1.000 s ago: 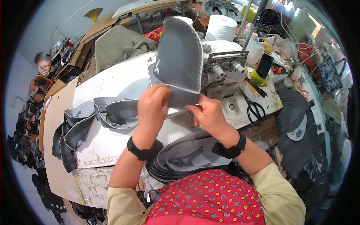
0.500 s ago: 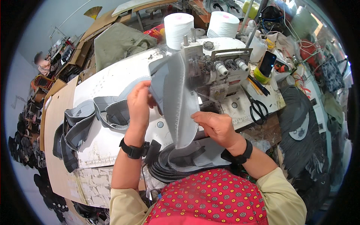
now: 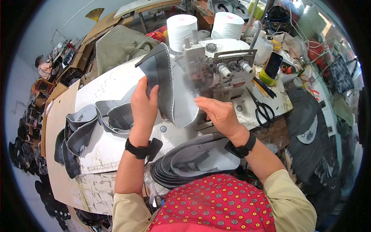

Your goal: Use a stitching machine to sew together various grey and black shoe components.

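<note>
Between my hands a grey fabric shoe upper (image 3: 160,73) is held up in front of the sewing machine (image 3: 222,83). Its pale inner side faces right, and zigzag stitching runs along the edge. My left hand (image 3: 145,106) grips the darker outer side, thumb in front and fingers partly hidden behind. With fingertips pinched, my right hand (image 3: 220,116) holds the pale right edge close to the machine. A nested stack of similar grey uppers (image 3: 201,158) lies below, between my forearms. More uppers (image 3: 114,116) sit on the white worktable (image 3: 104,154) to the left.
Two white thread cones (image 3: 182,33) stand behind the machine. On the right are black scissors (image 3: 264,112), pens and a phone (image 3: 274,65) in a yellow-green holder (image 3: 267,78). A pile of dark grey pieces (image 3: 309,150) hangs at the far right.
The upper has turned and risen, showing more of its dark outer side, and its lower end has lifted off the stack. My left hand has changed its grip; its thumb now lies in front.
</note>
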